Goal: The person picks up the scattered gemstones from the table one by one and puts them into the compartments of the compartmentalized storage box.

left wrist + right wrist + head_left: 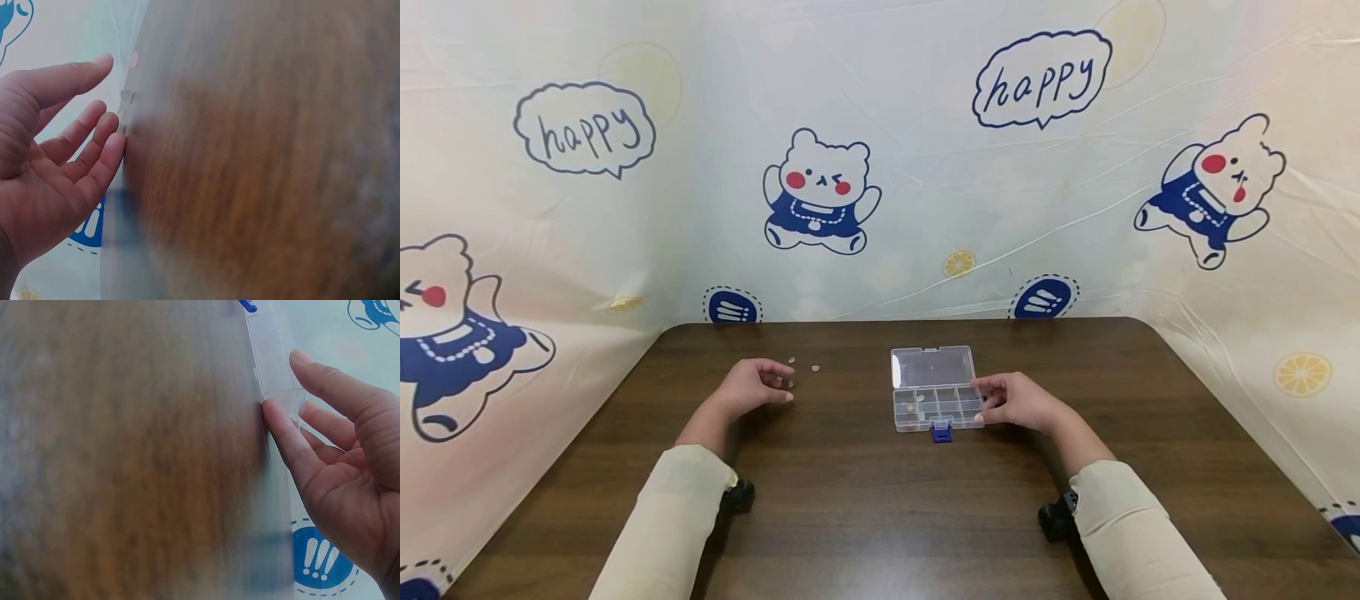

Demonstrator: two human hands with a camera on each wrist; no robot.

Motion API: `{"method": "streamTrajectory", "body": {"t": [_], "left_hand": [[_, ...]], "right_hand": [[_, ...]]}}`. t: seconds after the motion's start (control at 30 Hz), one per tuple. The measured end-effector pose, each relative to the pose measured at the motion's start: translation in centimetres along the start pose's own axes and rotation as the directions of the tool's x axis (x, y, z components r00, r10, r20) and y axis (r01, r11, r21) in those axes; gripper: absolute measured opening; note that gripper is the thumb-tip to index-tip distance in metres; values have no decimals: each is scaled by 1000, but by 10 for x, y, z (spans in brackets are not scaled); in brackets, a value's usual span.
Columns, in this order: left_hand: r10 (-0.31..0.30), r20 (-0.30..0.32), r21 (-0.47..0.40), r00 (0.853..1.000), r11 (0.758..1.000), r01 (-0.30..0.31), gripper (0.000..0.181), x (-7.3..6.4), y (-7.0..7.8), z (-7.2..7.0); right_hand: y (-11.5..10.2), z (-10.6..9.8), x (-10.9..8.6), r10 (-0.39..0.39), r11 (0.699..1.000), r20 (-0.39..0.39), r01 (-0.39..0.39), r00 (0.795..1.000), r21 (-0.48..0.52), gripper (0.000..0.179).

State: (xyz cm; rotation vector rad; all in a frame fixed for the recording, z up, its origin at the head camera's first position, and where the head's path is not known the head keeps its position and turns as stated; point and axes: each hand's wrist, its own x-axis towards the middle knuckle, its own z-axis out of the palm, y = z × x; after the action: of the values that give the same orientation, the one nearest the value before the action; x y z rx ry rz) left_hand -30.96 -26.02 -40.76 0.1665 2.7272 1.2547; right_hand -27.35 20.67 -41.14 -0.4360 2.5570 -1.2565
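On the left part of the table my left hand (751,388) reaches over several small pale round pieces. One round piece (791,384) shows between the thumb and fingertips, which stand apart; another round piece (816,368) lies a little beyond them. In the left wrist view the left hand (62,137) has its fingers loosely bent. My right hand (1018,402) holds the right end of a clear plastic compartment box (931,430), thumb near its front corner and fingers at the back. The box's clear lid (932,367) is tipped back. A few small pieces (912,409) lie in its left compartments.
A blue latch (942,433) juts from the box's front edge. The brown wooden table (865,508) ends at a hanging patterned cloth (917,208) behind and at both sides. Dark wrist cameras (741,496) are strapped at both sleeves.
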Motion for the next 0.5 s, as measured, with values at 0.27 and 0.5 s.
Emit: {"method": "streamTrajectory", "body": {"t": [0.27, 0.5], "left_hand": [[7, 7, 59, 1000, 998, -7, 41, 2, 0, -1], [16, 13, 122, 1000, 992, -17, 38, 7, 0, 2]], "right_hand": [[0, 0, 0, -5, 1000, -2, 5, 1000, -8, 69], [0, 0, 0, -2, 1000, 0, 2, 1000, -4, 69]]}}
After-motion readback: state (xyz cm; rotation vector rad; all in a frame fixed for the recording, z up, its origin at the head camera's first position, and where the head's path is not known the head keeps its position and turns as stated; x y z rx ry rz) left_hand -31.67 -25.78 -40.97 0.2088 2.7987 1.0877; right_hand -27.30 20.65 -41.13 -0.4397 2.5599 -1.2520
